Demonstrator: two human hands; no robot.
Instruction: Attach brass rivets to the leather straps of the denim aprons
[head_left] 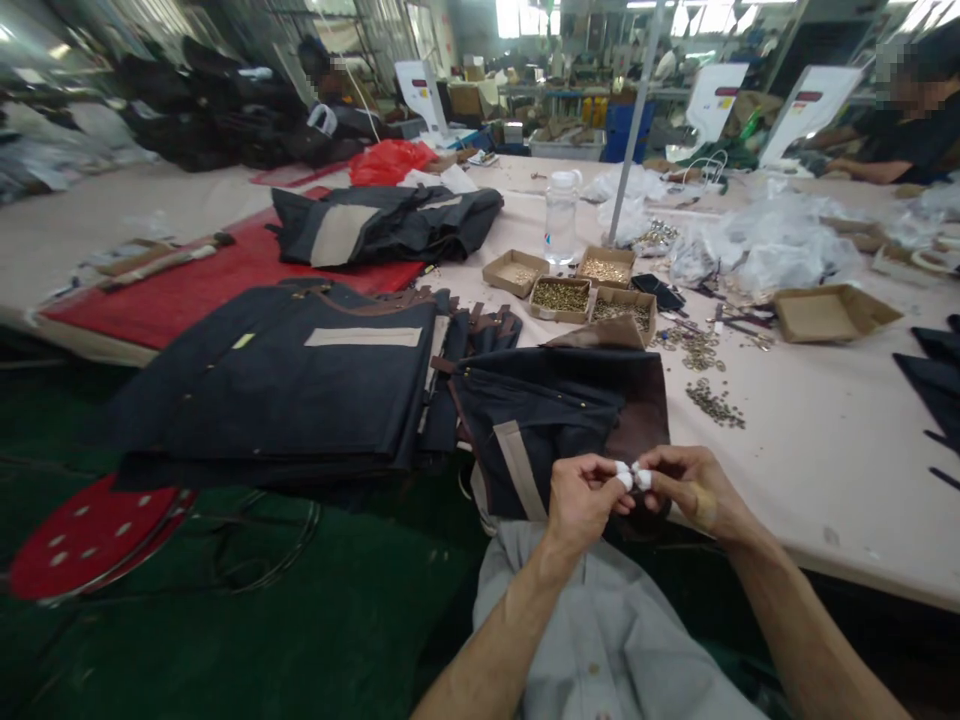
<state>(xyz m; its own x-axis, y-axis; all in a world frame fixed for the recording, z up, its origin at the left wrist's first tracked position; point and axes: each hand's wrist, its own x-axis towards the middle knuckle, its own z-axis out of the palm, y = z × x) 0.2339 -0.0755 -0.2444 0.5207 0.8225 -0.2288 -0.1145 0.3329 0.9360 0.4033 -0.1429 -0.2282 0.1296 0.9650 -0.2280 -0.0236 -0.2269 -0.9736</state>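
Note:
My left hand (583,498) and my right hand (691,484) meet over the table's front edge, fingertips almost touching. White wraps cover the tips of the thumb and forefinger on both. Each hand is closed in a pinch; whatever sits between the fingertips is too small to make out. Just behind them lies a dark navy fabric piece (540,400) with a tan strip and brown trim, partly hidden by my left hand. To its left rests a stack of folded navy pieces (300,375), the top one bearing a tan strip.
Small cardboard boxes of metal fittings (561,300) stand behind the fabric. Loose metal rings (714,404) lie to their right, near an open cardboard tray (825,312). A clear bottle (561,222) stands by a metal pole (634,130). A red stool (94,535) is at left; a person (911,125) sits far right.

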